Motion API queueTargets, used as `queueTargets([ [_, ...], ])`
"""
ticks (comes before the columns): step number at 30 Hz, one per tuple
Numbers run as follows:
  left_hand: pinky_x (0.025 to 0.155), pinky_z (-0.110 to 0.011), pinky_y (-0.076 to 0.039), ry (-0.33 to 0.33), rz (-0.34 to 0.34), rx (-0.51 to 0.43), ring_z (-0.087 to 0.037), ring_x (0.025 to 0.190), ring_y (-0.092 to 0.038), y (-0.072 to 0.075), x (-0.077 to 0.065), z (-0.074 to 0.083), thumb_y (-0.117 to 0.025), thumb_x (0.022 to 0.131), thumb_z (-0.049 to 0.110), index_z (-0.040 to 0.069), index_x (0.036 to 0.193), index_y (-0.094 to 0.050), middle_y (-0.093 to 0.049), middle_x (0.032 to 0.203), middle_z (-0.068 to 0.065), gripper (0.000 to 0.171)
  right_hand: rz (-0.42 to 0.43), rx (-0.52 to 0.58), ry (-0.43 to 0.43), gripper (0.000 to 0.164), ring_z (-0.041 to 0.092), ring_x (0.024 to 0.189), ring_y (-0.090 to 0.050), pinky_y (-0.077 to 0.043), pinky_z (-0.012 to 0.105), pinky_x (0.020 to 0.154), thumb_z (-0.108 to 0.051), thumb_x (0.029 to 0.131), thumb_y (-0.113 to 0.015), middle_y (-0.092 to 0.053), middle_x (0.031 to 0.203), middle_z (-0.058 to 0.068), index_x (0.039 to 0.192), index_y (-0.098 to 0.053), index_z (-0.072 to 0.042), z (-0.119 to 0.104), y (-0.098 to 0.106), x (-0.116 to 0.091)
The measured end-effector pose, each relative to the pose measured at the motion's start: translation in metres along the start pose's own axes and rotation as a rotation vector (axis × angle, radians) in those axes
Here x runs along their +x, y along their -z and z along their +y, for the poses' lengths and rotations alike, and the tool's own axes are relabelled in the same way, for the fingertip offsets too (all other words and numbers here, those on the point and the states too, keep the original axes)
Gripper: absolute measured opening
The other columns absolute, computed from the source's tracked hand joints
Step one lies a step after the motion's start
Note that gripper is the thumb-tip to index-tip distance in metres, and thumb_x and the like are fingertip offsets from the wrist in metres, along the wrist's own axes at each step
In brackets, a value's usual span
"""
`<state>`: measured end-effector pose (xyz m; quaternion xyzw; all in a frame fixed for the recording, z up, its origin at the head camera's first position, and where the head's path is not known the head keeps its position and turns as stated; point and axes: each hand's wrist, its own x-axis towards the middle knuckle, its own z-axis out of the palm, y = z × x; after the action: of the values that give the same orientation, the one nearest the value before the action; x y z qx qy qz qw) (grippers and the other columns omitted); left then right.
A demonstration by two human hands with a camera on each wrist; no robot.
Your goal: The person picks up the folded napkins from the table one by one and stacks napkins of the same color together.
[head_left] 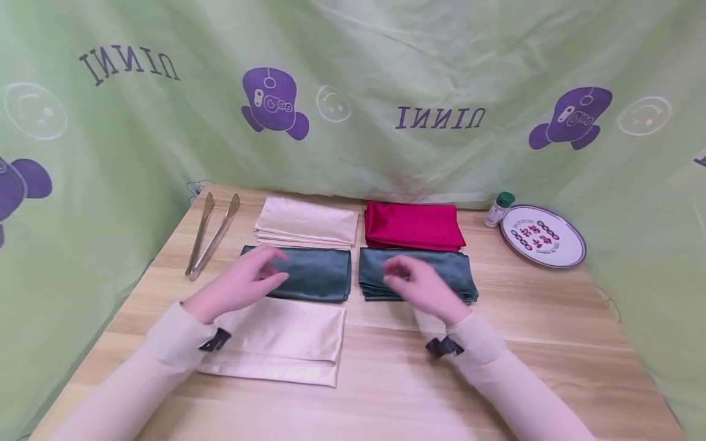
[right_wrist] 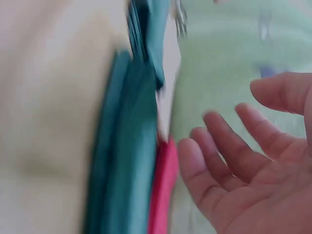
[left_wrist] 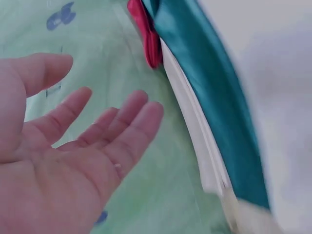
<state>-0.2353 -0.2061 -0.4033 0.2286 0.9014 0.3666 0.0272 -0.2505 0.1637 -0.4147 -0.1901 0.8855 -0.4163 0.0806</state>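
Left green cloth point(head_left: 317, 275) and right green cloth point(head_left: 451, 269) lie on our side of the red cloth point(head_left: 413, 225). Our left hand point(head_left: 247, 280) and right hand point(head_left: 423, 288) are apart, fingers loose, holding nothing. If our left sleeve point(head_left: 157, 358) rubs the front pink cloth point(head_left: 292, 337), its shiny folds could slide.

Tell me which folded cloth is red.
The red cloth is at the back right of the group, just behind the right-hand dark green cloth. It alone is red; the others are dark green or pale pink.
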Motion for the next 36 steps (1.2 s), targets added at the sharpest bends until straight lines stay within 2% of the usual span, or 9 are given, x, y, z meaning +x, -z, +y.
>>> queueTargets([
  [3,0.081,-0.041,-0.054,0.058,0.042,0.049,-0.021,0.095,-0.062,0.006,-0.031,-0.013,-0.063,0.097,0.025,0.004,0.122,-0.059,-0.059,0.115,-0.012,0.033,-0.109,-0.02,0.035,0.031,0.016,0.101,-0.063,-0.053,0.037,0.084,-0.021,0.094,-0.064,-0.068,0.11,0.0,0.122,-0.063,-0.009,-0.01,-0.028,-0.015],
  [6,0.083,-0.048,-0.053,0.161,0.076,0.084,-0.029,0.099,-0.063,0.012,-0.059,-0.026,-0.063,0.097,0.026,0.003,0.124,-0.057,-0.06,0.118,-0.017,0.037,-0.194,-0.09,0.071,0.033,0.016,0.105,-0.062,-0.05,0.038,0.089,-0.022,0.094,-0.062,-0.068,0.115,0.003,0.126,-0.062,-0.01,-0.015,-0.049,-0.028],
  [11,0.089,-0.057,-0.047,0.33,0.033,0.148,-0.041,0.107,-0.06,0.014,-0.097,-0.038,-0.062,0.097,0.031,-0.004,0.132,-0.051,-0.06,0.121,-0.028,0.052,-0.231,-0.223,0.129,0.045,0.026,0.118,-0.054,-0.042,0.043,0.1,-0.025,0.092,-0.063,-0.063,0.127,0.008,0.135,-0.057,-0.011,-0.023,-0.07,-0.041],
  [17,0.094,-0.06,-0.041,0.345,0.023,0.181,-0.048,0.115,-0.051,0.002,-0.113,-0.042,-0.061,0.095,0.04,-0.004,0.136,-0.048,-0.059,0.122,-0.029,0.062,-0.264,-0.258,0.142,0.059,0.037,0.138,-0.035,-0.029,0.049,0.112,-0.035,0.091,-0.064,-0.045,0.146,0.02,0.144,-0.049,-0.012,-0.033,-0.085,-0.046],
  [21,0.101,-0.063,-0.035,0.342,0.048,0.11,-0.052,0.126,-0.042,-0.003,-0.116,-0.043,-0.059,0.097,0.042,-0.004,0.141,-0.04,-0.048,0.136,-0.033,0.067,-0.268,-0.231,0.132,0.062,0.034,0.139,-0.034,-0.028,0.048,0.113,-0.037,0.091,-0.064,-0.042,0.149,0.019,0.145,-0.047,-0.013,-0.038,-0.093,-0.047],
  [25,0.104,-0.062,-0.033,0.36,0.08,-0.009,-0.049,0.13,-0.04,-0.005,-0.121,-0.042,-0.061,0.097,0.038,-0.002,0.146,-0.031,-0.043,0.139,-0.034,0.071,-0.237,-0.106,0.103,0.059,0.028,0.137,-0.038,-0.031,0.045,0.112,-0.034,0.09,-0.066,-0.046,0.146,0.011,0.142,-0.048,-0.014,-0.041,-0.102,-0.045],
  [28,0.102,-0.056,-0.038,0.356,0.124,-0.146,-0.047,0.127,-0.044,-0.006,-0.122,-0.043,-0.062,0.097,0.031,-0.001,0.148,-0.028,-0.044,0.138,-0.031,0.069,-0.189,0.11,0.054,0.052,0.026,0.131,-0.046,-0.037,0.043,0.108,-0.024,0.091,-0.068,-0.049,0.141,0.011,0.138,-0.049,-0.012,-0.04,-0.108,-0.041],
  [33,0.088,-0.03,-0.05,0.35,0.177,-0.348,-0.042,0.121,-0.051,-0.007,-0.122,-0.046,-0.063,0.097,0.025,0.002,0.148,-0.029,-0.042,0.14,-0.024,0.065,-0.086,0.485,-0.085,0.044,0.028,0.11,-0.061,-0.053,0.036,0.085,-0.008,0.088,-0.07,-0.051,0.136,0.015,0.129,-0.055,-0.009,-0.039,-0.12,-0.035],
  [36,0.083,-0.022,-0.05,0.35,0.189,-0.386,-0.038,0.118,-0.052,-0.009,-0.122,-0.049,-0.064,0.097,0.022,0.003,0.147,-0.032,-0.042,0.141,-0.022,0.063,-0.025,0.562,-0.146,0.042,0.024,0.098,-0.065,-0.053,0.032,0.075,-0.004,0.085,-0.071,-0.057,0.125,0.017,0.125,-0.057,-0.006,-0.043,-0.124,-0.035],
])
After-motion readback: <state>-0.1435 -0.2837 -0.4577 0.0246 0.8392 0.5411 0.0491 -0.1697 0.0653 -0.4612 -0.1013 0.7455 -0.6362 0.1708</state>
